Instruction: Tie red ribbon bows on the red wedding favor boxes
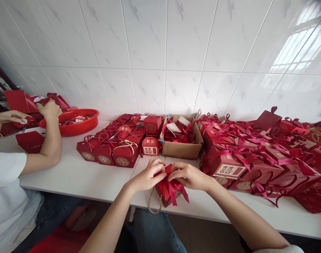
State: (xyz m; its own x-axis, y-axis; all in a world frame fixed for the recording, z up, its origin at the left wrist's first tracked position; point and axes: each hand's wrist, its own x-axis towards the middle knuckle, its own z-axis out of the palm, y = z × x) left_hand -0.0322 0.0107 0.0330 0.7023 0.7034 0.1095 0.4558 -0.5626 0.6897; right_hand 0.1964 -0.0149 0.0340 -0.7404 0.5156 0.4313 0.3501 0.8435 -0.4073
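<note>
A small red gift box (166, 201) sits at the table's front edge before me, with a twisted gold cord handle (155, 212) hanging over the edge. Dark pink ribbon (172, 191) lies across its top, the loose ends trailing down the front. My left hand (149, 175) is closed at the top left of the box, fingers curled on the ribbon. From the right, my right hand (188, 174) pinches the ribbon between thumb and fingers. Both hands partly hide the top of the box, so the form of the ribbon there is unclear.
Red boxes with cord handles (104, 154) stand left of centre. A cardboard carton (183, 153) holds ribbons and tags. Many ribboned boxes (229, 168) are stacked on the right. At left, a co-worker's hands (51, 109) work beside a red basin (78, 130) of small packets.
</note>
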